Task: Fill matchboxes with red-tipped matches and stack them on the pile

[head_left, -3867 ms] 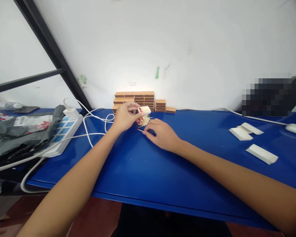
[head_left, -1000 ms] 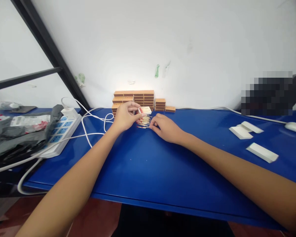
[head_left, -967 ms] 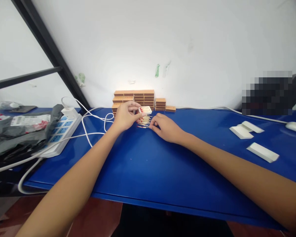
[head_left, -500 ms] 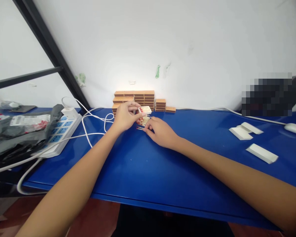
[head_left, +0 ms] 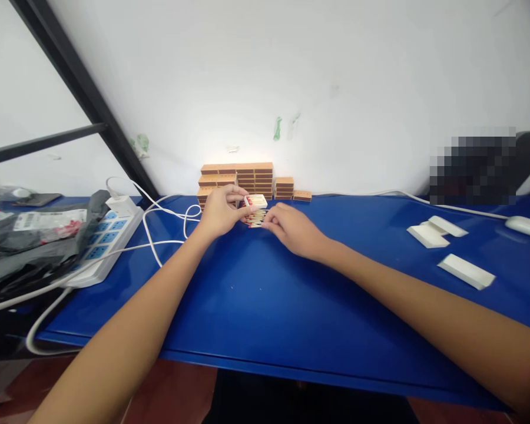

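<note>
My left hand (head_left: pixel 224 211) is closed on a small white matchbox tray (head_left: pixel 258 201), gripping its left end between thumb and fingers. Red-headed matches lie side by side inside the tray. Just below it, a pile of loose matches (head_left: pixel 255 218) rests on the blue table, their heads mostly toward the left. My right hand (head_left: pixel 294 229) is at the right end of this pile, thumb and fingertips pinched on the end of a match at its near edge. The fingertips partly hide what they hold.
Stacked brown matchboxes (head_left: pixel 255 175) stand against the wall behind my left hand, with a smaller stack (head_left: pixel 284 187) and a single box (head_left: pixel 302 195) to the right. White trays (head_left: pixel 467 271) lie at the right. A power strip (head_left: pixel 108 238), white cables and grey plastic bags (head_left: pixel 35 235) occupy the left.
My right hand has brought the match that stuck out in front of the pile up against the other matches. The left hand still holds the tray; the view has shifted slightly.
</note>
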Tool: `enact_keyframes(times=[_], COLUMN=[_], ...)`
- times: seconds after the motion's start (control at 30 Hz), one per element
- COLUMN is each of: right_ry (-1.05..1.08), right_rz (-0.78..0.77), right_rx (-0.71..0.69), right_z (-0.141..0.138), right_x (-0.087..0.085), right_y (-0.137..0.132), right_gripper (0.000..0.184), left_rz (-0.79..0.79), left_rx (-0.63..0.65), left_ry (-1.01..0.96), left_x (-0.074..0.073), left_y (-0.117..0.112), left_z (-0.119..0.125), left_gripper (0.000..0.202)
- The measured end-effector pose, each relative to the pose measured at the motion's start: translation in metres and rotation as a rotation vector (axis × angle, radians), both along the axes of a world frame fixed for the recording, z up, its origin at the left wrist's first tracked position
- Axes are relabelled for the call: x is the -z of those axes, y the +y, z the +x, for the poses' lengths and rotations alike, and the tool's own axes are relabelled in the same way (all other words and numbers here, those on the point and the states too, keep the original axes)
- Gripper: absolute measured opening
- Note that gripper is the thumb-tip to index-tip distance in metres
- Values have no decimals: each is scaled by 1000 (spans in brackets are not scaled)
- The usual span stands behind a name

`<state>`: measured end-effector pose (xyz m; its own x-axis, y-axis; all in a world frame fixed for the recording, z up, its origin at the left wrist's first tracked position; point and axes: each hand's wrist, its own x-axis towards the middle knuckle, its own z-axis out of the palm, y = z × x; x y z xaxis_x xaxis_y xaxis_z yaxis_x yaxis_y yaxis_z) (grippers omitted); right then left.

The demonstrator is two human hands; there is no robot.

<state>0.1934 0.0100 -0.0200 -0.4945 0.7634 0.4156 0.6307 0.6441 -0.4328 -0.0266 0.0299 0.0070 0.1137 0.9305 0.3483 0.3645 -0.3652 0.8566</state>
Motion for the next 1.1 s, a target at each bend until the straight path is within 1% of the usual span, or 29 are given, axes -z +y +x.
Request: enact_keyframes(times=[0.1, 0.2, 0.3, 0.37, 0.63, 0.7, 0.77, 0.83, 0.87, 0.93, 0.97, 1.03, 1.1], right_ry=[139, 229, 216, 187, 154, 161, 140, 69, 17, -75, -92, -43, 78], right_rz=[88, 108, 102, 100, 86, 103, 111, 66, 17, -88, -115, -83, -5], right_rx=[41, 71, 62, 50, 66, 99, 172, 242, 252, 216, 194, 182, 187], right_z=[15, 22, 22, 21, 22, 24, 28, 33, 35, 39, 39, 38, 34], right_x=[-6, -9, -8, -7, -11, -10, -7, -4, -2, 0, -1, -3, -7], right_y=[9, 17, 19, 19, 15, 18, 22, 27, 29, 31, 32, 30, 27], right_gripper=[11, 12, 10, 9, 10, 12, 13, 12, 12, 14, 14, 13, 13], left_rz=[-34, -76, -110, -127, -143, -131, -103, -75, -70, -82, -94, -112, -117], left_rx=[52, 115, 168, 181, 173, 153, 120, 91, 81, 76, 78, 84, 84], left_ry=[-1, -17, -29, -20, -23, -23, -27, -26, -23, -11, -4, 6, 15], left_x=[1, 2, 0, -1, -3, -3, -2, -1, -1, -2, -2, -2, -2], left_y=[-2, -6, -10, -12, -14, -12, -10, -8, -8, -9, -9, -11, -14], left_z=[2, 6, 10, 12, 13, 11, 10, 8, 7, 8, 8, 11, 13], left_gripper=[47, 43, 43, 44, 45, 47, 49, 52, 52, 54, 53, 50, 45])
